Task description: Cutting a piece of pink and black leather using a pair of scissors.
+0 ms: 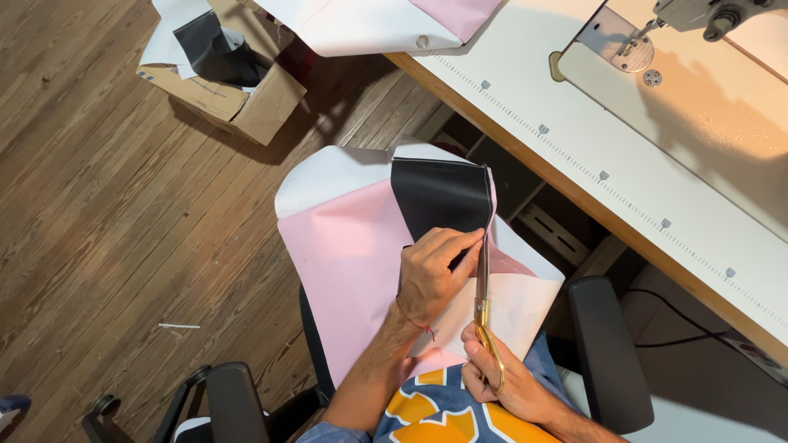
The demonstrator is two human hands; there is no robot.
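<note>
A sheet of pink, white and black material [353, 238] lies across my lap. My left hand [433, 275] presses flat on it near its right edge, fingers pinching the edge beside the black panel [435, 197]. My right hand [497, 377] grips gold-handled scissors [483, 287], whose blades point away from me along the sheet's right edge, just right of my left fingers.
A sewing table [574, 156] with a ruled front edge and a sewing machine [706, 16] stands at the right. More white and pink material [369, 25] hangs off its far end. A cardboard box [238, 98] of scraps sits on the wooden floor. Black chair armrests [607, 353] flank me.
</note>
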